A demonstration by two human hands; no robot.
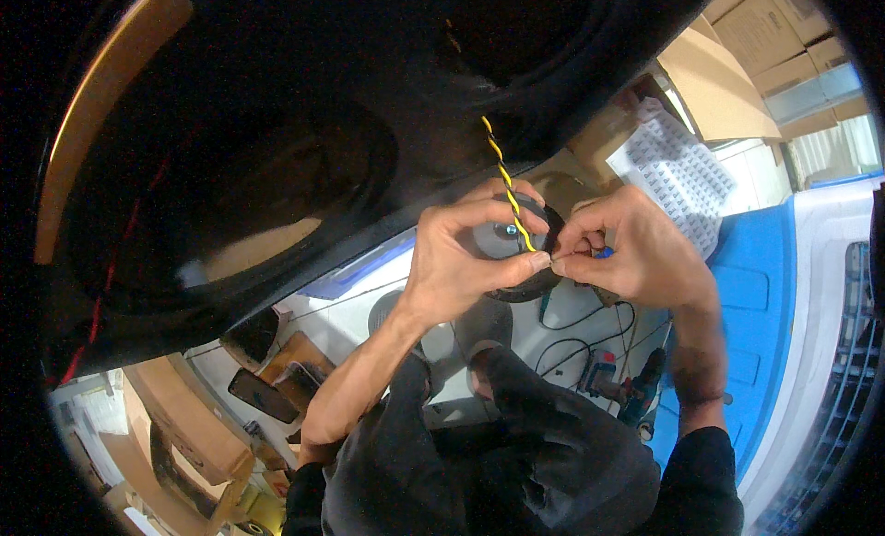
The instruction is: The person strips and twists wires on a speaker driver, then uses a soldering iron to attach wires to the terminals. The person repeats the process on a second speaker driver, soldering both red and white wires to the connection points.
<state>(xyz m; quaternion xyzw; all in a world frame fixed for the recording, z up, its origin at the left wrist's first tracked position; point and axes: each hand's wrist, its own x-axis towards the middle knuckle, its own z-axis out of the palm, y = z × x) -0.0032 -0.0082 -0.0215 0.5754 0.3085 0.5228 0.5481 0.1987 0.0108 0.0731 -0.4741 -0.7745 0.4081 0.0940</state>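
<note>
My left hand (466, 255) holds a round grey and black speaker-like part (513, 244) with a bolt at its middle. A twisted yellow and black wire (503, 175) runs down from the large dark panel (277, 140) above to that part. My right hand (631, 250) pinches the wire's lower end right against my left thumb and forefinger. A small blue piece (604, 252) shows by my right fingers. Both hands are held up close in front of me, fingertips touching.
A white sheet of small printed labels (678, 172) hangs at the right. Cardboard boxes (747, 38) stack at the upper right and lower left. Below lie a white floor surface with black cables (581, 329), a power drill (636, 393) and a blue and white plastic form (784, 287).
</note>
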